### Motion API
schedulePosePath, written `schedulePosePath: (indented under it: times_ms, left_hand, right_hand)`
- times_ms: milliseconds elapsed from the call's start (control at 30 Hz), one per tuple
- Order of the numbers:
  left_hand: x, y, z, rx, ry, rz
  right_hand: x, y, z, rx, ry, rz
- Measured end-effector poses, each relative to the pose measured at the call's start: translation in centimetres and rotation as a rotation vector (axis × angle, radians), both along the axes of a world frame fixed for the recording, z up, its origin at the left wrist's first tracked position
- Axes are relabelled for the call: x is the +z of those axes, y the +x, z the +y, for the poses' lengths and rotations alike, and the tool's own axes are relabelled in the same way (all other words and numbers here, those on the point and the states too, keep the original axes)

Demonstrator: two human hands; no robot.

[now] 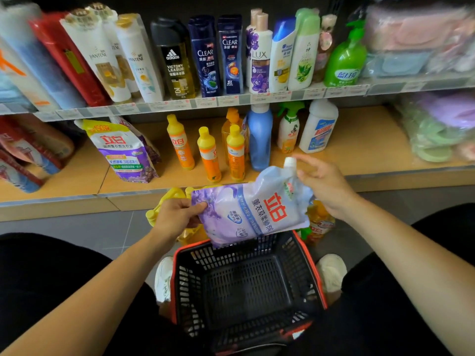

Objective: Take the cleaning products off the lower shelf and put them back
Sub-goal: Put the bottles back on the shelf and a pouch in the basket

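Note:
My left hand [177,214] pinches the bottom edge of a purple-and-white detergent refill pouch [249,209], which hangs tilted over a black basket [185,283]. My right hand [323,183] hovers by the pouch's white spout cap [290,162], fingers spread and relaxed; I cannot tell if it touches the pouch. On the lower wooden shelf [359,140] stand a similar purple pouch [126,150], three orange-yellow bottles [209,155], a blue bottle [260,140], a green-trigger spray bottle [288,129] and a white bottle [318,127].
The basket stands on the grey floor between my shoes, red-rimmed and holding nothing. Yellow bottles [167,201] and an orange bottle [320,222] stand on the floor behind it. The upper shelf [205,102] carries shampoos. Bagged goods fill both shelf ends.

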State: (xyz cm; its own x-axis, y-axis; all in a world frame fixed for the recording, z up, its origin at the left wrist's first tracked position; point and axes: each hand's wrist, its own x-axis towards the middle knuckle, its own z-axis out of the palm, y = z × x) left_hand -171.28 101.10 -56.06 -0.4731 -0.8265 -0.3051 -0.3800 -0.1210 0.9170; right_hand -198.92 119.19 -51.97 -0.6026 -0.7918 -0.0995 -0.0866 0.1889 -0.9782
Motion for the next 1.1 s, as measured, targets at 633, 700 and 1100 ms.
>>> schedulePosePath:
  times_ms: [633,700,1100]
  left_hand:
    - [-11.6,5.8,3.8,-0.575,0.140,-0.699]
    - [-12.3,5.7,4.2,-0.578,0.226,-0.728]
    - [-10.9,2.9,2.0,-0.571,0.241,-0.580]
  right_hand:
    - [-15.4,6.1,1.4,0.580,1.053,-0.130]
    - [-16.2,6.6,1.3,0.556,1.087,-0.107]
    - [-16.5,7.4,-2.9,0.922,1.097,0.621]
